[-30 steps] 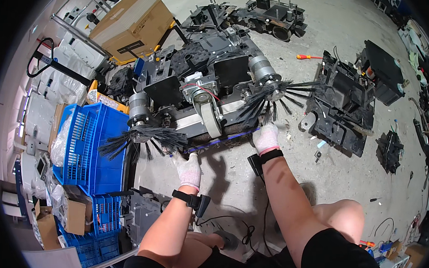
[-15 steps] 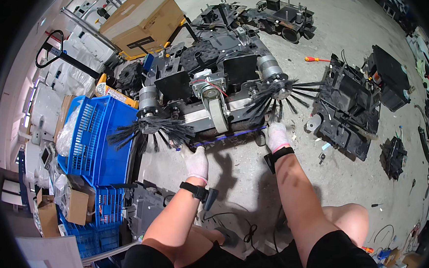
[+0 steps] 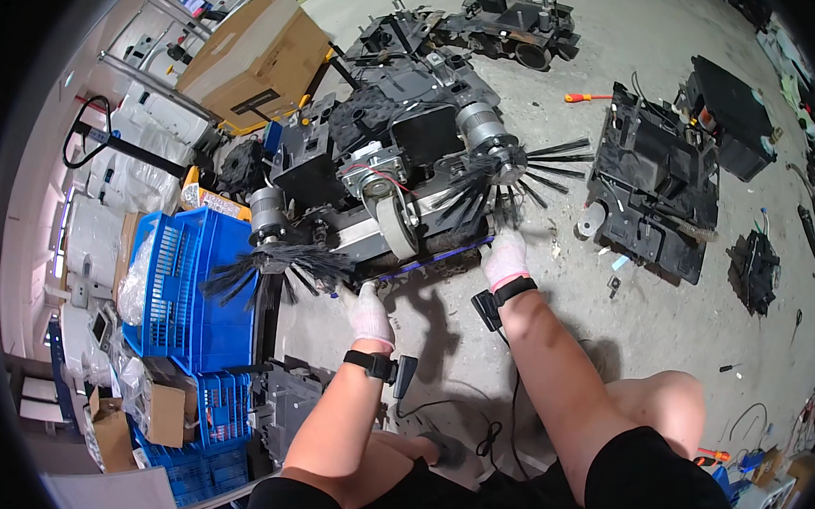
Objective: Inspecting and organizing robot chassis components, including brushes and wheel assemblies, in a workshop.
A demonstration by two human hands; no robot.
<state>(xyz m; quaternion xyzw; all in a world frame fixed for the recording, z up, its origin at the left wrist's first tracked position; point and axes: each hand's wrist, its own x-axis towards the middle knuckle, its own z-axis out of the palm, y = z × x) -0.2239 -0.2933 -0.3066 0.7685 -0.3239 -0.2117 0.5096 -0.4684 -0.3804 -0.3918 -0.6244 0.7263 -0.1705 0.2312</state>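
Note:
A dark roller brush with a blue-purple strip [image 3: 427,263] lies along the near underside of a machine chassis [image 3: 351,249]. My left hand [image 3: 369,316], in a white glove, is closed at the brush's left end. At its right end, my gloved right hand [image 3: 505,259] grips it, the fingertips partly hidden by the brush and chassis. Above the roller sits a pale caster wheel [image 3: 393,227]. Black bristle side brushes flank it, one on the left [image 3: 277,258] and one on the right [image 3: 505,166], each below a silver motor.
Blue crates [image 3: 219,294] stack at the left beside a pallet jack handle [image 3: 130,145] and a large cardboard box [image 3: 256,63]. Right of the chassis lie another black machine assembly [image 3: 650,184] and an orange-handled screwdriver [image 3: 587,97]. Cables [image 3: 489,436] trail near my feet.
The chassis and my right hand sit a little farther left in view, as the whole view has shifted. Both hands keep their places at the roller's ends.

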